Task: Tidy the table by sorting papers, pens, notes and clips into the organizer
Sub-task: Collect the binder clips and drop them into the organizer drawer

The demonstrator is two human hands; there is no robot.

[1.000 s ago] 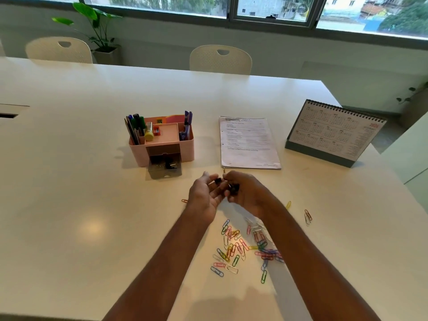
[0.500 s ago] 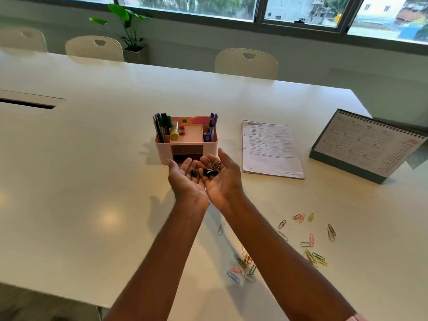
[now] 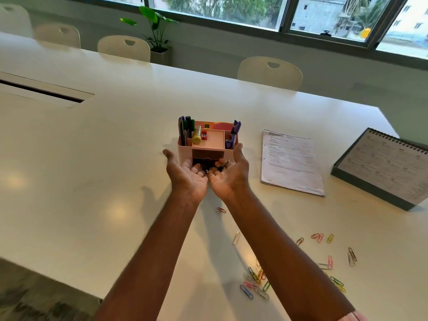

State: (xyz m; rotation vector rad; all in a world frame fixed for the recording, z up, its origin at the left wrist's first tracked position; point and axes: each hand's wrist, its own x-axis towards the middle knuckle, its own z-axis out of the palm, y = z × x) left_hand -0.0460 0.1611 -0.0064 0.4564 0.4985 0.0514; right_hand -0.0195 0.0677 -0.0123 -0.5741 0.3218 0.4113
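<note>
Pink organizer [image 3: 184, 150] sits on worktop [image 3: 92, 158]. Head cam: I see L grip [image 3: 188, 176] & R grip [image 3: 228, 177] palms-up, cupped side by side w/ fingers relaxed, not clenched, carrying black binder clips [image 3: 209, 169] right at organizer's front. Coloured paper clips [image 3: 246, 291] lie scattered near R forearm.

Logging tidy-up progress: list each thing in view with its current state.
left hand: palm up, cupped, carrying binder clips
right hand: palm up, cupped against the left
binder clips: lying across both hands
organizer: upright, drawer apparently pulled out
pens: standing in the organizer
papers: stacked flat on the table
paper clips: scattered loose on the table
calendar: standing open
</note>
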